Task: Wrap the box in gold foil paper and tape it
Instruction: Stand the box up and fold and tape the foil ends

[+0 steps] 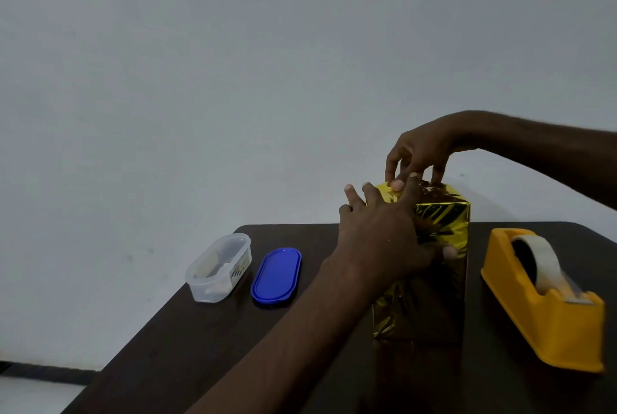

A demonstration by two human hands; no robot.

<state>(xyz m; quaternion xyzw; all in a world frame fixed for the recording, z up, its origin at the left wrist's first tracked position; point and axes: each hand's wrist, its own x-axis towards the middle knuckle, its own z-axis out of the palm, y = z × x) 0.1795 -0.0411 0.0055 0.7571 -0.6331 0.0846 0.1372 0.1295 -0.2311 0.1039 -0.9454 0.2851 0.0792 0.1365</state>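
Fingers of the left hand (384,233) are spread out flat against the near face of the box (440,230), thumb down low on the side, fingertips reaching the top edge, so it's pressing rather than grabbing. Right hand (419,151) comes over from behind with curled fingertips pinching down on the foil (434,193) at the top. Box stands upright on the table (200,347), already covered in gold. Just right of the fingers sits a yellow tape dispenser (547,306). Well off to the left of them: a blue lid (276,275), then a clear tub (218,268).
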